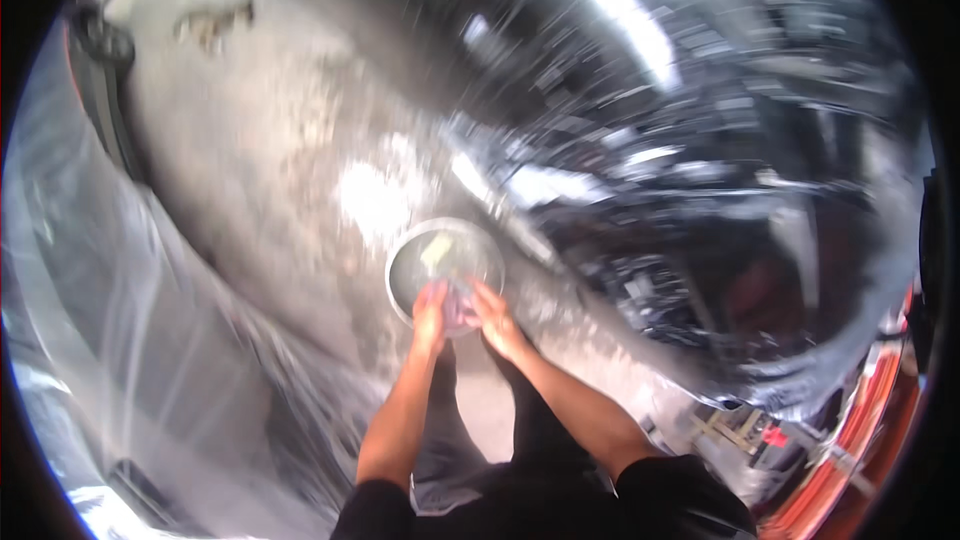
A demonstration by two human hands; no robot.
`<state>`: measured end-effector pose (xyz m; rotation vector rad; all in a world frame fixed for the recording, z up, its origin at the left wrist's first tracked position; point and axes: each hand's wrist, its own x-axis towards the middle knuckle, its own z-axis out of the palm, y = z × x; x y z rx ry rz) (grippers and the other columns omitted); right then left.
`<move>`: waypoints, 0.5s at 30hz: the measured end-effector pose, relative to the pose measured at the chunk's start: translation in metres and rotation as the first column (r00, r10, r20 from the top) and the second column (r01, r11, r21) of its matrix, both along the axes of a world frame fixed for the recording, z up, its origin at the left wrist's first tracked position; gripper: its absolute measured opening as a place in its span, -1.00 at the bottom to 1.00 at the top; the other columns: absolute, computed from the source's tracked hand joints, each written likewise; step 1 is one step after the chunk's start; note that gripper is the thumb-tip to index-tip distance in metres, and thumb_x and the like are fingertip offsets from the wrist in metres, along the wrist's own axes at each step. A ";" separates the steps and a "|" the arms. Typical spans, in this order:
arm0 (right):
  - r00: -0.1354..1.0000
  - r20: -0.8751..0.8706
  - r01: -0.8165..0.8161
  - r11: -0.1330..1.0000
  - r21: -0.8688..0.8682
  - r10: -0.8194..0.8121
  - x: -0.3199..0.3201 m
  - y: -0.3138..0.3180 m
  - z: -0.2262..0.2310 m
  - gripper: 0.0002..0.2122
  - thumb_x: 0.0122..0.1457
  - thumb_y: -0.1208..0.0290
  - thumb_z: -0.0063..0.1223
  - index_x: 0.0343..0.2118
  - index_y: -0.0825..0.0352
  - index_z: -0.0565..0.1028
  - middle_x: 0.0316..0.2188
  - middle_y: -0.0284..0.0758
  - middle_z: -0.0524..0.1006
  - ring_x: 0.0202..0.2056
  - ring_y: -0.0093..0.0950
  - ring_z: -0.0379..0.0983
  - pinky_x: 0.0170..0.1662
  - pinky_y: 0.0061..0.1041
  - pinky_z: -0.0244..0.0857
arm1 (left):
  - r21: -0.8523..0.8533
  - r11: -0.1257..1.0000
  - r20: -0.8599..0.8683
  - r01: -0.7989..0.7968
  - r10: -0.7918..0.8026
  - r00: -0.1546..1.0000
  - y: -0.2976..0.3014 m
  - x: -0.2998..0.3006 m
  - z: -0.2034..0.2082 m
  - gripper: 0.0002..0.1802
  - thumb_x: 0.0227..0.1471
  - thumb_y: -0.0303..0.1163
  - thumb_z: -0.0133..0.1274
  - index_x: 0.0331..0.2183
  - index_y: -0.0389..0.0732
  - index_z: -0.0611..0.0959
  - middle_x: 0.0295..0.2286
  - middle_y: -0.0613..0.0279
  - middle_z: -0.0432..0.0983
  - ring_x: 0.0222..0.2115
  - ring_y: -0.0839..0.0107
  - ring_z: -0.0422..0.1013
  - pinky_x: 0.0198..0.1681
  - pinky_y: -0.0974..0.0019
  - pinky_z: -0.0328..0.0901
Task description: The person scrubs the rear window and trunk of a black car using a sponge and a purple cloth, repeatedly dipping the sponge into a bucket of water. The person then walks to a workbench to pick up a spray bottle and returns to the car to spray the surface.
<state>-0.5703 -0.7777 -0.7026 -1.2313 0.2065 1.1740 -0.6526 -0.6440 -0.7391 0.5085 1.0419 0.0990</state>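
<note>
A round tub with a pale rim (392, 275) is in front of me, greyish inside. In it sits a pale yellow block (436, 249), sponge-like but smeared by motion. Over the tub's near edge my left hand (429, 314) and my right hand (494, 320) are close together, fingers bent inward. Between them they grip a soft pinkish cloth-like thing (456, 312), whose exact kind the blur hides. My left hand closes on its left side and my right hand on its right side.
To the right spreads a large glossy dark curved surface (720, 240) full of reflections. Translucent plastic sheeting (130, 270) hangs over a big shape at left. The concrete floor (270, 140) shows wet, bright patches. Orange-red beams (850, 440) and clutter lie at lower right.
</note>
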 end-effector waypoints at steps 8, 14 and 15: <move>0.180 0.971 0.145 0.972 -0.186 0.159 0.108 -0.053 0.356 -0.69 0.41 0.48 -0.10 0.14 0.42 0.48 0.03 -0.07 0.57 0.06 -0.29 0.53 0.12 -0.35 0.37 | 0.936 0.305 0.005 0.174 -0.506 0.863 0.013 0.093 0.323 -0.67 0.07 -0.43 0.22 -0.09 -0.27 0.68 -0.03 -0.04 0.49 0.07 0.08 0.40 0.15 0.10 0.30; 0.005 0.999 0.438 0.898 0.042 -0.049 0.157 -0.099 0.464 -0.65 0.42 0.41 -0.21 0.10 0.52 0.48 -0.08 -0.05 0.61 -0.11 -0.30 0.60 0.01 -0.34 0.43 | 0.967 0.066 0.244 -0.248 -0.539 0.807 -0.029 0.232 0.531 -0.53 0.11 -0.39 0.26 0.06 -0.22 0.59 0.11 -0.09 0.30 0.13 -0.03 0.33 0.20 0.05 0.26; -0.070 0.997 0.452 0.889 0.071 -0.044 0.166 -0.101 0.476 -0.67 0.39 0.48 -0.20 0.08 0.54 0.49 -0.08 -0.02 0.61 -0.10 -0.24 0.60 0.02 -0.33 0.43 | 0.945 0.005 0.285 -0.328 -0.504 0.815 -0.034 0.258 0.545 -0.46 0.11 -0.38 0.26 0.12 -0.21 0.54 0.14 -0.12 0.27 0.18 -0.09 0.27 0.24 0.04 0.23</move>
